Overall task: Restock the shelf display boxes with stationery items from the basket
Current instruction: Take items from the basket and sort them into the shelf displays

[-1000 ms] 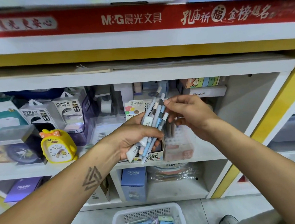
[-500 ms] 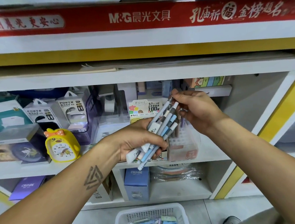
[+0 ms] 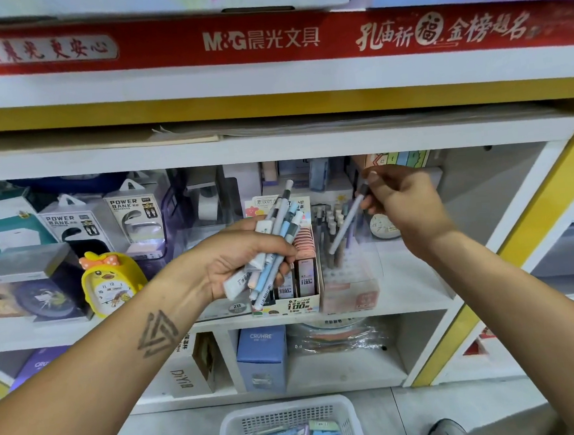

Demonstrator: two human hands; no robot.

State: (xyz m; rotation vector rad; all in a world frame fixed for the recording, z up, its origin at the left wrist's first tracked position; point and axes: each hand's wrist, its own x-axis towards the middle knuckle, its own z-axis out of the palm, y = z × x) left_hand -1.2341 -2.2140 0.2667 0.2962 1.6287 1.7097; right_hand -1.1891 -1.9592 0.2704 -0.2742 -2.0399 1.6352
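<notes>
The bundle of pens in the left hand looks like smooth matt plastic in pale blue, white and grey, with paper barcode labels near the lower ends; the single pen pinched by the right hand has a matt pale barrel and a darker cap; at 6 o'clock the basket is white perforated plastic with a slight sheen; the display box at centre is printed glossy card; just to its 3 o'clock the clear pen holder is transparent plastic; at 9 o'clock the yellow clock is glossy plastic; the shelf is smooth white laminate, and the red banner at 12 o'clock is glossy.
</notes>
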